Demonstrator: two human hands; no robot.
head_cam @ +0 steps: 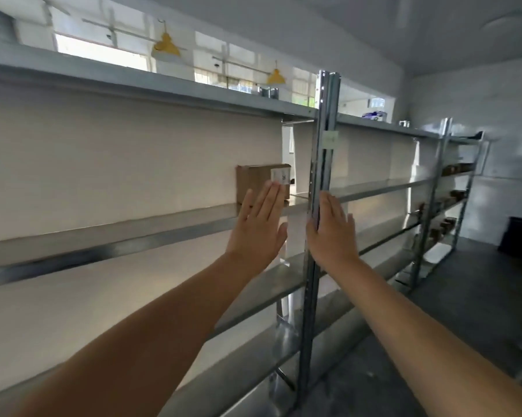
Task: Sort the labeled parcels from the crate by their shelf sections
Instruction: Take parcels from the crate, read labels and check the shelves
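Touching the front of the small cardboard box [255,183] on the shelf [133,233] beside the post [324,164] with the flat left hand [258,227], right hand [332,233] flat and empty nearby; likely light, stiff, best gripped by both sides.

Cardboard parcel [255,183] on metal shelf [133,233], left hand [258,227] flat before it, right hand [332,233] flat by upright post [321,176]

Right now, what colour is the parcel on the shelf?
Brown cardboard parcel with a white label, seen in the head view.

Parcel [255,183] sits on the shelf [163,228], seemingly just left of the upright post [324,164].
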